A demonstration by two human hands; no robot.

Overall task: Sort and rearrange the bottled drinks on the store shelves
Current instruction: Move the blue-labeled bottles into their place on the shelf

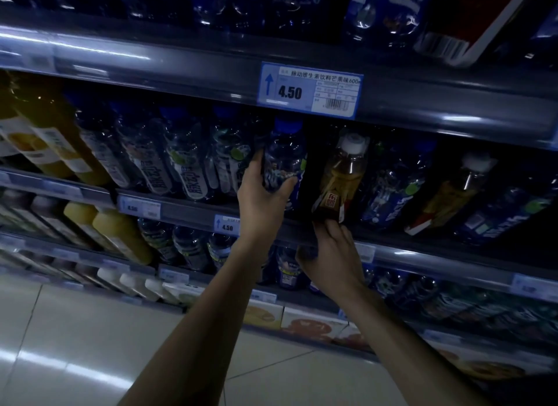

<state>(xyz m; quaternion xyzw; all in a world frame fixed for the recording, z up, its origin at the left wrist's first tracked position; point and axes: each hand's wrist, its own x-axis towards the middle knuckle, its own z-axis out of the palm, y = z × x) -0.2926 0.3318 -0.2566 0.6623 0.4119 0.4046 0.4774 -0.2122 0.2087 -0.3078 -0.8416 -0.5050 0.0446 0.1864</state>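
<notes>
My left hand (260,194) grips a clear bottle with a blue cap (285,154) around its lower body, on the middle shelf. Right beside it stands an amber tea bottle with a white cap (342,176). My right hand (330,254) holds that tea bottle at its base, fingers curled under the brown label at the shelf's front edge (193,207). Both bottles lean back into the shelf. More blue-capped bottles (181,158) fill the row to the left, and another tea bottle (450,191) sits among blue bottles at the right.
Yellow juice bottles (51,139) stand at the far left. A 4.50 price tag (309,89) hangs on the upper shelf rail. Lower shelves hold more bottles and drink cartons (314,325). A pale tiled floor (75,345) lies below left.
</notes>
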